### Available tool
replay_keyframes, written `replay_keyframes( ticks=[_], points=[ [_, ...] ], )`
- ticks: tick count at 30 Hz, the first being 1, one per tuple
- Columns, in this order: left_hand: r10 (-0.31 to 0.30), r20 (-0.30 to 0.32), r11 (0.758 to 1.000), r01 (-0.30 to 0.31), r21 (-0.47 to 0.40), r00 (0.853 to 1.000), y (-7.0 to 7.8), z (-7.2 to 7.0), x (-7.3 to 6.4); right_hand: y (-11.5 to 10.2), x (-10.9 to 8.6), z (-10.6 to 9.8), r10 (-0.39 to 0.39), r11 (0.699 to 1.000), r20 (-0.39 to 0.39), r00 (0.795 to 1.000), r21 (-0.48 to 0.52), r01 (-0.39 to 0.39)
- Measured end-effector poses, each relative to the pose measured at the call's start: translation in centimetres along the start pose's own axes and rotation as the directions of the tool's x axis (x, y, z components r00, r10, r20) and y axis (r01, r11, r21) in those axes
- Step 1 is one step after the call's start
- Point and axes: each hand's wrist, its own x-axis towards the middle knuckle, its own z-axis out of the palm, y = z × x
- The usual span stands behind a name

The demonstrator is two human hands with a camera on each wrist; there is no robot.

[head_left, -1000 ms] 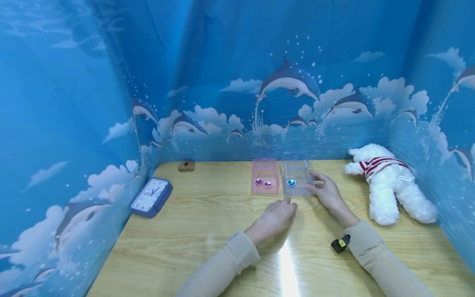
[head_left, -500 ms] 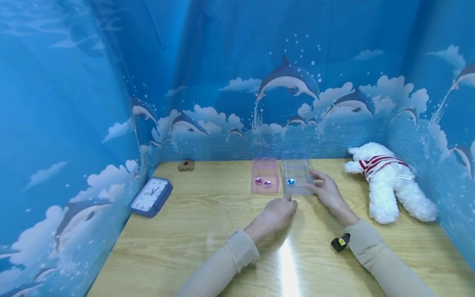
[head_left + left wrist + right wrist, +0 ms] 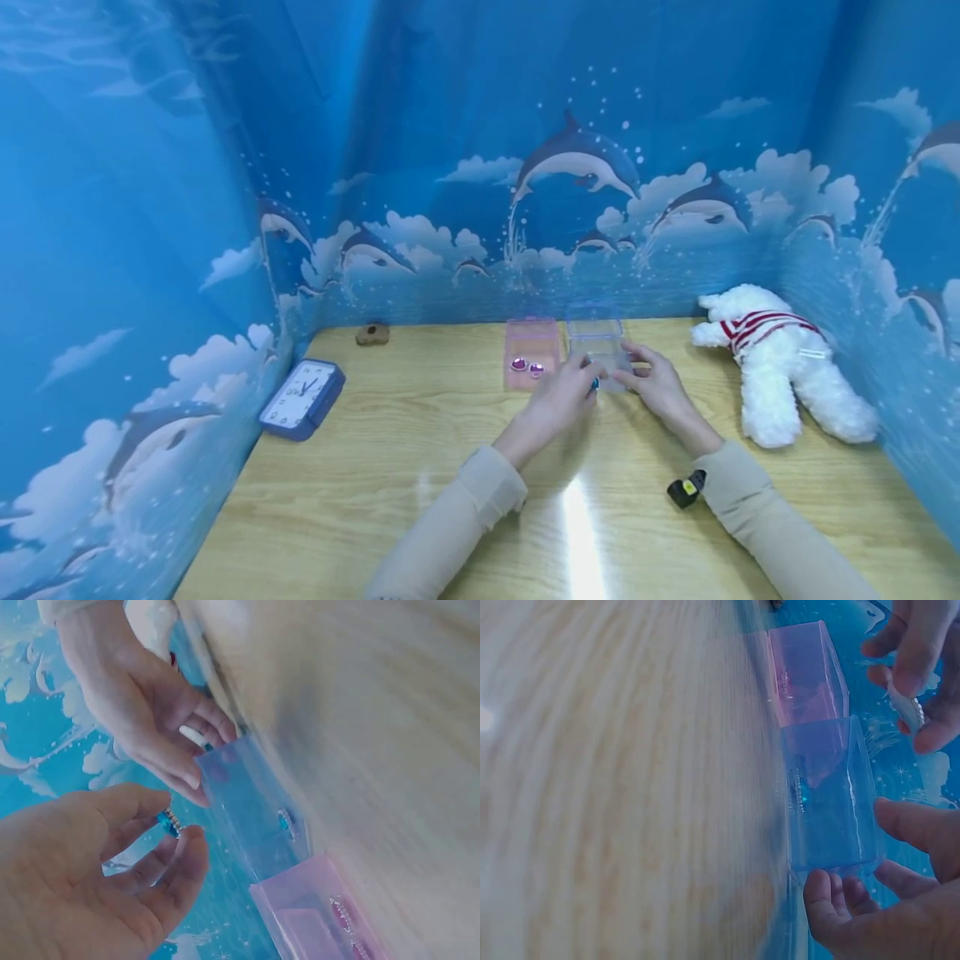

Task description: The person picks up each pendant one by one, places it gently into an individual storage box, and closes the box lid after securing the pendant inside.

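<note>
Between thumb and fingertips my left hand (image 3: 558,396) pinches a blue gem with a beaded silver edge (image 3: 169,823). It is held above the front of a clear blue box (image 3: 244,799), whose lid stands raised at the back. My right hand (image 3: 660,387) holds that box by its right side, thumb and fingers at the wall. Another blue gem (image 3: 285,823) lies inside the blue box; my left hand hides it in the head view. Just left stands an open clear pink box (image 3: 530,333) with two magenta gems (image 3: 518,364) in it.
A blue-framed clock (image 3: 302,398) lies at the left of the wooden table (image 3: 375,467). Near the back edge is a small brown object (image 3: 372,334). On the right lies a white plush toy (image 3: 772,375) in a striped shirt. A dolphin-print curtain (image 3: 420,167) surrounds the table.
My left hand has risen from the table in front of the boxes and moved forward over the blue box, bringing the blue gem into view. The right hand stays at the box's side.
</note>
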Motion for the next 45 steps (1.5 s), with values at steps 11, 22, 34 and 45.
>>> replay_keyframes(
  ticks=[11,22,34,45],
  points=[
    [-0.027,-0.030,0.999,0.026,-0.031,0.999,-0.1,0.0,3.1,-0.2,-0.2,-0.1,0.008,1.000,0.012,1.000,-0.016,-0.008],
    [-0.098,0.016,0.995,0.099,-0.023,0.995,0.4,1.3,5.1,-0.1,-0.3,-0.3,0.004,1.000,0.002,1.000,-0.013,-0.004],
    [-0.159,0.010,0.984,0.160,-0.075,0.987,0.5,2.2,6.6,-0.2,-0.1,0.3,0.013,0.999,-0.027,1.000,0.040,-0.012],
    [-0.242,0.054,0.961,0.247,-0.126,0.969,0.8,2.9,7.5,-0.2,-0.4,0.3,0.014,0.998,-0.022,1.000,0.056,-0.012]
  ],
)
